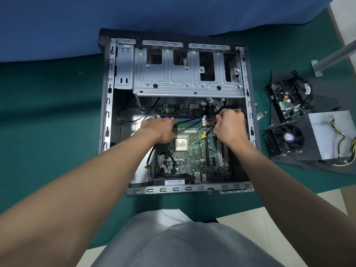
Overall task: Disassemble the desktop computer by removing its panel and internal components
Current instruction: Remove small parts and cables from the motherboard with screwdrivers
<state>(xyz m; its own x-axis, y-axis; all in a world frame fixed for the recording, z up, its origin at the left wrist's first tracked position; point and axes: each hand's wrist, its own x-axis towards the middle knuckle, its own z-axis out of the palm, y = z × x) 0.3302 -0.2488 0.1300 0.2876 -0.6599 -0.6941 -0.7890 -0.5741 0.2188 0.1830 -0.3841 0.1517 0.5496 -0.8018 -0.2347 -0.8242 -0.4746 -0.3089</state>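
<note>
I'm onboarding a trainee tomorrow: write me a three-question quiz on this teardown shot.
1. True or false: the fan sits on the CPU.
2. The left hand rests on: A the memory slots; B the drive cage; C the mat.
3. Fill in: the power supply lies ____ the case (inside/outside).
Key: 1 false; 2 A; 3 outside.
</note>
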